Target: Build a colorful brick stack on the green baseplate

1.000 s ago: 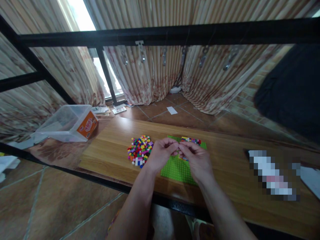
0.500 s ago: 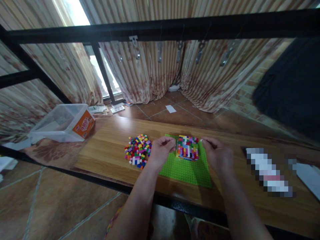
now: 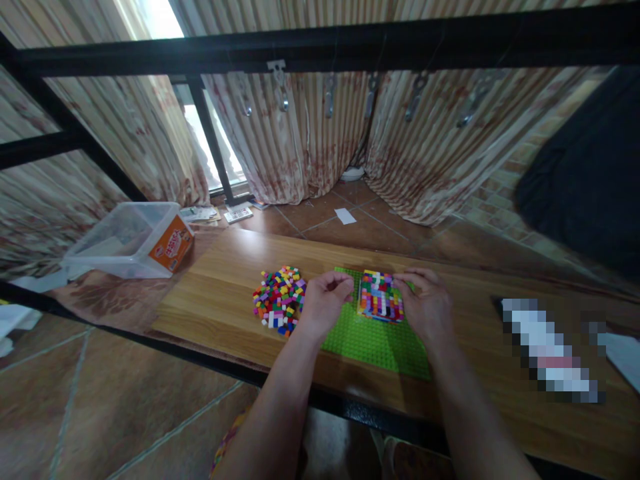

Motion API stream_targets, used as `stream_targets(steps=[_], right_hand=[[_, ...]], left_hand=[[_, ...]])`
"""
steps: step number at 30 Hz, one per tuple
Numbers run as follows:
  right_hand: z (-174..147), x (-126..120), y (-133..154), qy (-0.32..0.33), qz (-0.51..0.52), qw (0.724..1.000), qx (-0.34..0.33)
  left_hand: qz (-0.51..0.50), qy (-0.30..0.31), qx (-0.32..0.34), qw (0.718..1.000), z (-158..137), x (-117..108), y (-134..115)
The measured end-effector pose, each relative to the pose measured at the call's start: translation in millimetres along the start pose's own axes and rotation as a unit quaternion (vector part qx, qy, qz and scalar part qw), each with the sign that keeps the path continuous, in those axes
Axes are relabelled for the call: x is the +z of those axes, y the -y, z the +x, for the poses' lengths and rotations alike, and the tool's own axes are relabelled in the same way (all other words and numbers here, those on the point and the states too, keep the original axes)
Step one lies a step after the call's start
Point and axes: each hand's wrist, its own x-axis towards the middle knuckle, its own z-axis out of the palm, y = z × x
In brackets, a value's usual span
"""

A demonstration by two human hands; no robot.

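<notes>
A block built of many-coloured toy bricks [image 3: 381,297] stands on a green studded baseplate [image 3: 370,347]. Just left of the block, my left hand [image 3: 327,297] hovers over the plate's left part, thumb and forefinger pinched; whatever is between them is too small to make out. My right hand [image 3: 425,300] reaches the block's upper right edge with its fingertips. Its thumb and fingers are closed around a small white brick, seen at the tips a moment earlier and now hidden. A heap of loose toy bricks [image 3: 277,300] lies beyond my left hand, which covers its right edge.
The wooden tabletop [image 3: 210,287] has a dark front edge. A clear plastic box [image 3: 125,240] with an orange label stands at the left. A blurred-out object [image 3: 547,350] lies at the right. A black metal bar [image 3: 320,57] with hooks crosses above.
My right hand has moved left, from beside the block to its upper right edge. My left hand holds nearly the same pose. The whole view has shifted slightly.
</notes>
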Motion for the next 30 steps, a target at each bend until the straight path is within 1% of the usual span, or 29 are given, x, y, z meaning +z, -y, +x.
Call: stream_targets(steps=[2,7,15,20,25,30], right_hand=[[-0.5,1.4,1.0,0.001,0.020,1.000,0.014],[-1.6,2.0,2.1,0.007,0.057,0.995,0.077],[-0.2,-1.7,-7.0,0.029,0.077,0.990,0.113],[1.9,-1.5,-8.3,-0.004,0.127,0.981,0.149],[1.6,5.1,-8.4,0.009,0.139,0.976,0.167],[0.3,13.7,-7.0,-0.008,0.182,0.961,0.209]], left_hand=[[0.005,0.000,0.004,1.000,0.3,-0.4,-0.1],[0.023,0.001,0.011,1.000,1.1,-1.1,0.7],[0.031,0.004,0.018,0.999,2.5,-0.7,3.4],[0.033,0.002,0.019,0.999,2.8,-0.7,3.9],[0.036,0.003,0.019,0.999,2.2,-0.5,3.7],[0.038,0.005,0.020,0.999,2.1,-1.1,3.3]])
